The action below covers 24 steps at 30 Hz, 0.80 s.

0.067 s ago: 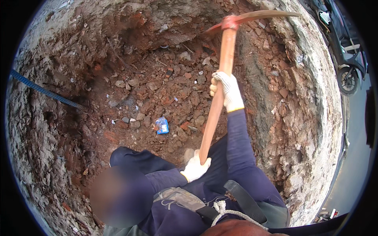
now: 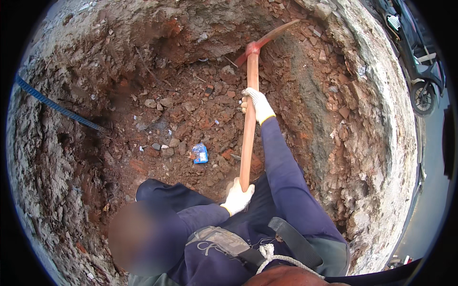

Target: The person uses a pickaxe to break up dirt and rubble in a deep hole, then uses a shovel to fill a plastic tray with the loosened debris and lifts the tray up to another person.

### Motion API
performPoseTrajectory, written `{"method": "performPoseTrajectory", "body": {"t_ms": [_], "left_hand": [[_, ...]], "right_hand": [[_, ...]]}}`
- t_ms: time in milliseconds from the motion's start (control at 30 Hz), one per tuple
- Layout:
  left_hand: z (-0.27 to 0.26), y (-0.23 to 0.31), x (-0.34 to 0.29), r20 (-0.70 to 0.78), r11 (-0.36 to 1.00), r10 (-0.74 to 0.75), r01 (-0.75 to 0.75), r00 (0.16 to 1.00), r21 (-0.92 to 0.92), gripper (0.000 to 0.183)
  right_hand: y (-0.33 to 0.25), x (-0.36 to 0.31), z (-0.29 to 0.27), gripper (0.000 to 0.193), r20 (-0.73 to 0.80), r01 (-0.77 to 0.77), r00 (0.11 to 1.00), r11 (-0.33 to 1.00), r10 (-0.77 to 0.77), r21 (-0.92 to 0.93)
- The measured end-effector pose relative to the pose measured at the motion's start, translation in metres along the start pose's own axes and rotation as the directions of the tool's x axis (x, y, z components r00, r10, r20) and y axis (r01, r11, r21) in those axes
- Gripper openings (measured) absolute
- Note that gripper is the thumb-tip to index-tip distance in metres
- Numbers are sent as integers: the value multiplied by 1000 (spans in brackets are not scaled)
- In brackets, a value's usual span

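Both my hands, in white knit gloves, grip a pickaxe (image 2: pixel 248 138) with a pale wooden handle and a red, worn metal head. My right hand (image 2: pixel 258 104) wraps the handle partway up, below the head. Near my lap, my left hand (image 2: pixel 238 197) closes round the handle's butt end. The head is at the far side of the pit, its long point reaching right and its short end left. Whether the short end touches the soil I cannot tell. Beneath lies reddish broken soil (image 2: pixel 186 124), with a small crumpled blue packet (image 2: pixel 200 153) left of the handle.
Rough earth walls with brick bits surround me, including the pit wall (image 2: pixel 358 157) on the right. A blue ribbed bar or hose (image 2: pixel 59 111) juts in from the left. Beyond the right rim, a motorbike (image 2: pixel 424 81) stands by a grey paved surface (image 2: pixel 431 162).
The pickaxe head has swung left and down toward the pit's far side. My right hand has moved left with the handle; my left hand stays near my lap.
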<state>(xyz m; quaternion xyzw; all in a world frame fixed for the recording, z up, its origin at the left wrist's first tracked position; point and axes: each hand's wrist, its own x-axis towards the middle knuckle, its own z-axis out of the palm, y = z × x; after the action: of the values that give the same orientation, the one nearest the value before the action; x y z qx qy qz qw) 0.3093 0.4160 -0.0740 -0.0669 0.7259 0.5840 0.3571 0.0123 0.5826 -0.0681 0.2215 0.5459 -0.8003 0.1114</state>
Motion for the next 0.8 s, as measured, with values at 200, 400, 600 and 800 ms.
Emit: {"method": "performPoseTrajectory", "body": {"t_ms": [200, 400, 600, 800], "left_hand": [[-66, 0, -12, 0, 962, 3, -3, 1000, -273, 35], [-187, 21, -123, 227, 950, -173, 223, 958, -219, 41], [-195, -88, -210, 128, 993, 4, -20, 992, 120, 58], [-166, -11, -153, 59, 934, 120, -133, 991, 332, 53]], "right_hand": [[25, 30, 39, 24, 5, -64, 998, 994, 64, 90], [33, -70, 106, 27, -74, -38, 996, 972, 57, 233], [93, -193, 107, 20, -26, -180, 977, 882, 212, 437], [-9, -209, 78, 22, 86, 172, 958, 792, -272, 585]]}}
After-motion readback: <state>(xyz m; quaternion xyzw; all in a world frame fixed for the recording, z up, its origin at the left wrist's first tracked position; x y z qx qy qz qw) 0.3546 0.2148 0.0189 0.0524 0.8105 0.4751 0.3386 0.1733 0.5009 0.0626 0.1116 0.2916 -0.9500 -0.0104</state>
